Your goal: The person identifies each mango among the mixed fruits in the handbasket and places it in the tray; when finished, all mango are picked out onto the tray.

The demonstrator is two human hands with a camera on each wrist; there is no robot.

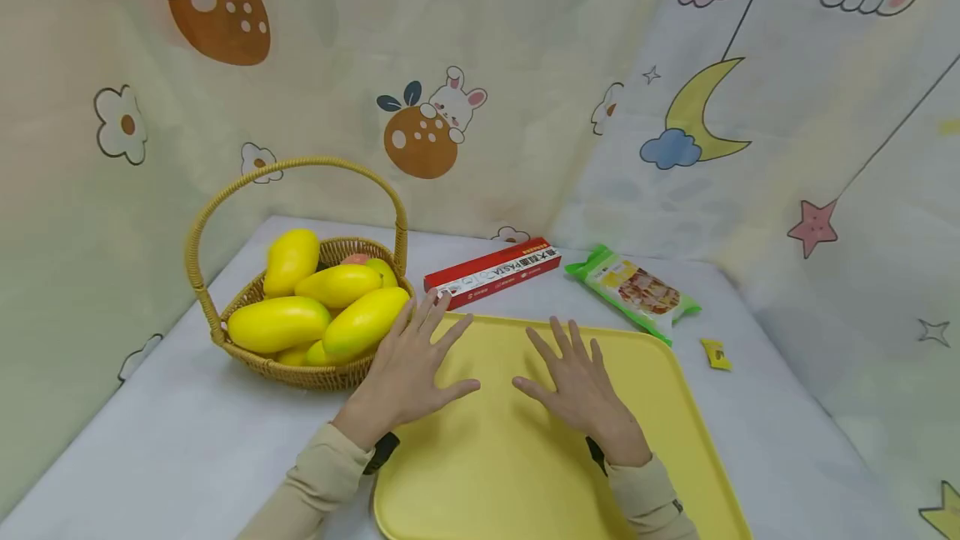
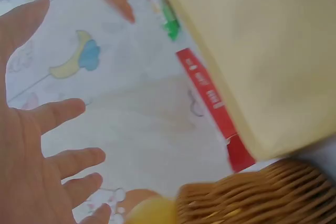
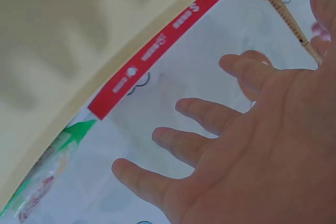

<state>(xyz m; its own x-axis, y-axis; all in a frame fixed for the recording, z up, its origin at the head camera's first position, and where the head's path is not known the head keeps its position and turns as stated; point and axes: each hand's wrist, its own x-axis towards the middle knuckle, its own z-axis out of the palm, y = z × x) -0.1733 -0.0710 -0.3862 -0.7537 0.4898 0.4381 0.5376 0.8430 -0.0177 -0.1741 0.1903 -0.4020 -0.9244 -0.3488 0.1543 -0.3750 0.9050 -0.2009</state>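
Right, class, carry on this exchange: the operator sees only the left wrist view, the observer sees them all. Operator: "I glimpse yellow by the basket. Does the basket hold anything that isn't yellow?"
Observer: Yes. In the basket, behind the yellow fruits, a pinkish thing shows, mostly hidden.

Operator: I see white print on the red box. Is there a word you can read?

Observer: Yes, the head view shows PASTA on it.

Operator: And is anything small lying to the right of the tray?

Observer: A little yellow packet, apart from the tray, on the white tabletop.
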